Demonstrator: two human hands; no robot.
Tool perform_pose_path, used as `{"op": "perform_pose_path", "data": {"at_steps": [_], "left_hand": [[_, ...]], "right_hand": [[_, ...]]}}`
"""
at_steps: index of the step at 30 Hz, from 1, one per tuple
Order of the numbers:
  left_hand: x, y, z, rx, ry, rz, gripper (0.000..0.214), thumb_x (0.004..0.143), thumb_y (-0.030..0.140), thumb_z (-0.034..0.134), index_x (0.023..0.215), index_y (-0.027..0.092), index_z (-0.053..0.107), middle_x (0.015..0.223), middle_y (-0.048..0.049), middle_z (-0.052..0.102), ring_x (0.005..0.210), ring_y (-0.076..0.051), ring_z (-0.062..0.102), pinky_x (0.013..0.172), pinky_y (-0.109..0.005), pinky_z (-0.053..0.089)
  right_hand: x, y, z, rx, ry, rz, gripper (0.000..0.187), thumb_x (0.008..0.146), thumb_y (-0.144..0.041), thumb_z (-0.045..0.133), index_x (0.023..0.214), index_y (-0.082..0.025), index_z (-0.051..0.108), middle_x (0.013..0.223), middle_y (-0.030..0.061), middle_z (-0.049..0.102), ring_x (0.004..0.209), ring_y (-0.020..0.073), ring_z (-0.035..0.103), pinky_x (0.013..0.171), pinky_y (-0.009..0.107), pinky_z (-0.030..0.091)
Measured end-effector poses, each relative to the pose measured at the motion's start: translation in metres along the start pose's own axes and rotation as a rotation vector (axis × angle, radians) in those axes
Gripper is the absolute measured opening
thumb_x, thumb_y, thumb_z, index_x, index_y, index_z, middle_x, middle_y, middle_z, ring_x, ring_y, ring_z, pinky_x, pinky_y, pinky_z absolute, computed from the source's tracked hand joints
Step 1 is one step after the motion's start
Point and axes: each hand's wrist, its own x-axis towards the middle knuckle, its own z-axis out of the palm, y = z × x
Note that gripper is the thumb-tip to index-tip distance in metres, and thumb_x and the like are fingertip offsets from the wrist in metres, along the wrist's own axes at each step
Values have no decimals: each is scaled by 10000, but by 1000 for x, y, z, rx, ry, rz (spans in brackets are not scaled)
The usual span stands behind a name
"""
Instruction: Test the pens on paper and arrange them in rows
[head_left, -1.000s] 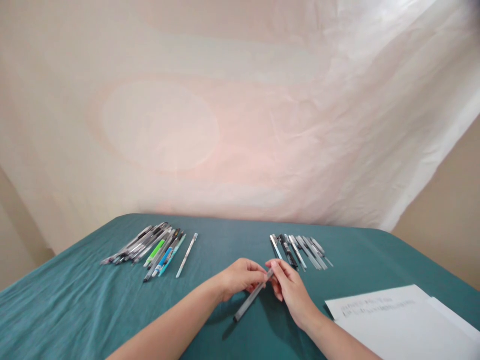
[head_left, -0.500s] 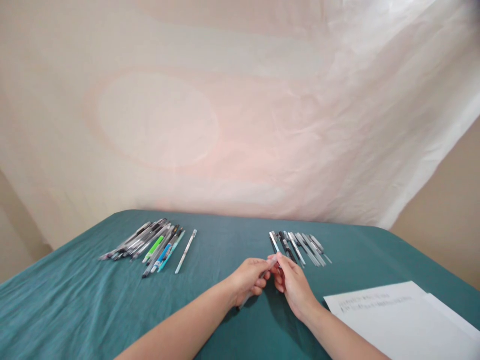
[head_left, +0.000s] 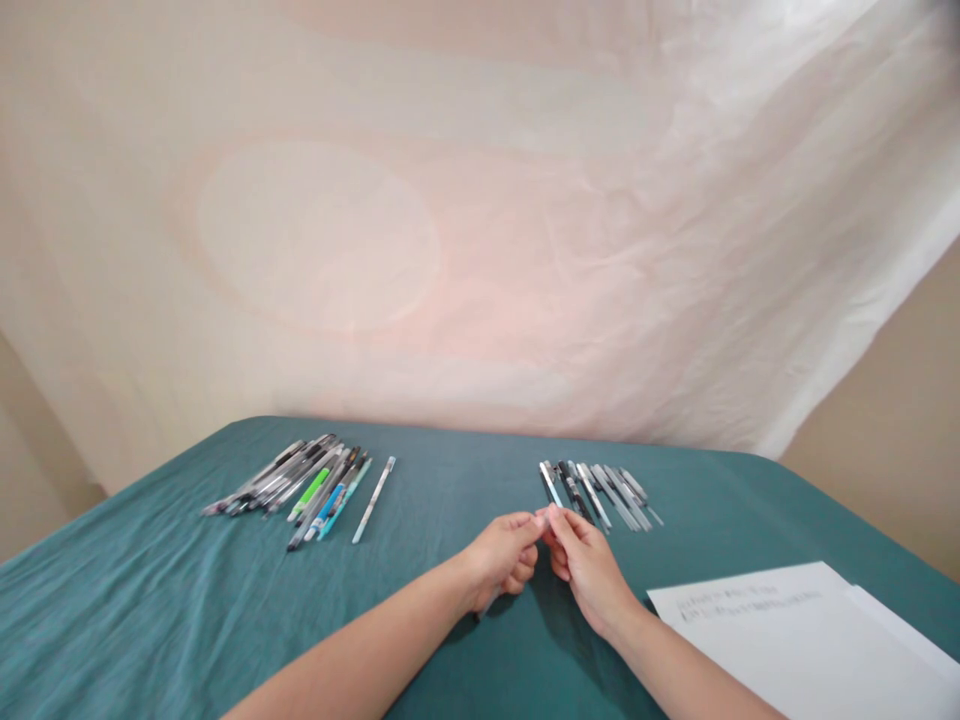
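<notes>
Our left hand [head_left: 504, 558] is curled around a pen [head_left: 489, 605], and our right hand [head_left: 586, 565] pinches its top end. Both are mid-table [head_left: 150, 620], with bare cloth on the left. A pen row [head_left: 596, 490] lies just behind, and paper [head_left: 780, 640] sits by the right edge.

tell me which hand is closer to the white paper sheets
Right. The right hand is just left of the paper sheets, with teal tablecloth between them. The left hand sits farther left, beyond the right hand, both pinching a pen.
</notes>
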Motion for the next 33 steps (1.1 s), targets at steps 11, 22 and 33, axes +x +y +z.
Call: {"op": "perform_pose_path", "data": {"at_steps": [11, 22, 33], "left_hand": [[-1, 4, 1, 35, 19, -36, 428, 682, 619, 485, 764, 217, 363, 451, 116, 250, 341, -13, 125, 393, -174, 39], [-3, 6, 3, 73, 37, -40, 445, 674, 641, 472, 757, 218, 365, 443, 113, 255, 333, -15, 134, 388, -169, 48], [0, 2, 3, 5, 43, 1, 434, 666, 579, 522, 735, 155, 462, 514, 78, 331, 394, -15, 204, 399, -179, 80]], "right_hand": [[-1, 0, 0, -1, 10, -4, 391, 697, -531, 569, 807, -157, 604, 533, -57, 386, 410, 45, 265, 363, 191, 184], [0, 1, 0, -10, 27, -5, 377, 686, -532, 578, 776, -166, 600, 550, -50, 370, 437, 56, 271, 372, 194, 192], [1, 1, 0, 18, 6, 35, 439, 679, -536, 583, 881, -147, 616, 528, -48, 424, 406, 50, 299, 368, 192, 200]]}}
